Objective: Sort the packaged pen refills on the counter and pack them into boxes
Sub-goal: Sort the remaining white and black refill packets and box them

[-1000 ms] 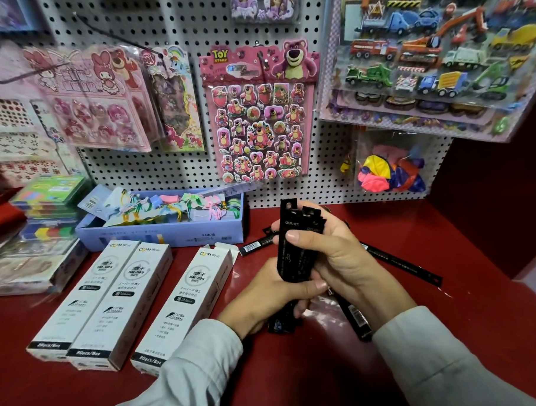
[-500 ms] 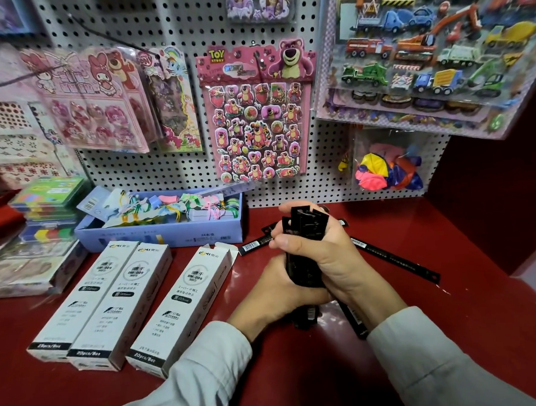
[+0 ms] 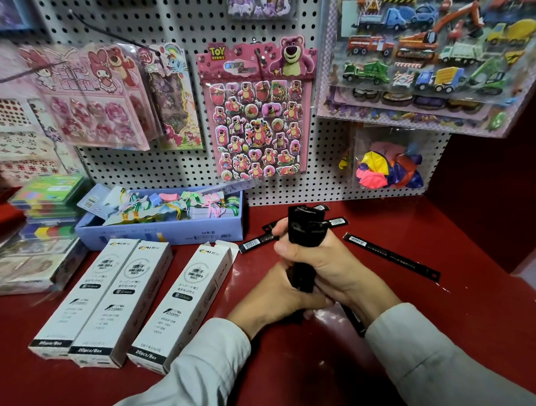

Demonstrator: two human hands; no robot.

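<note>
An upright bundle of black packaged pen refills [image 3: 304, 229] stands on end on the red counter [image 3: 450, 333]. My right hand [image 3: 321, 262] grips its upper half and my left hand [image 3: 277, 297] grips its lower end. Loose black refills lie behind and beside my hands: one [image 3: 392, 255] to the right, another [image 3: 253, 243] to the left. Three white refill boxes lie side by side on the left; the nearest one [image 3: 185, 301] has its far flap open, and two others [image 3: 111, 298] are closed.
A blue tray [image 3: 169, 231] of pastel items sits against the pegboard behind the boxes. Stacked stationery packs [image 3: 45, 206] stand at the far left. Sticker sheets [image 3: 256, 111] and a bag of balloons [image 3: 388, 170] hang on the pegboard. A dark red wall closes the right side.
The bundle has dropped lower between my hands and its bottom end now rests on the counter. Both hands stay wrapped round it.
</note>
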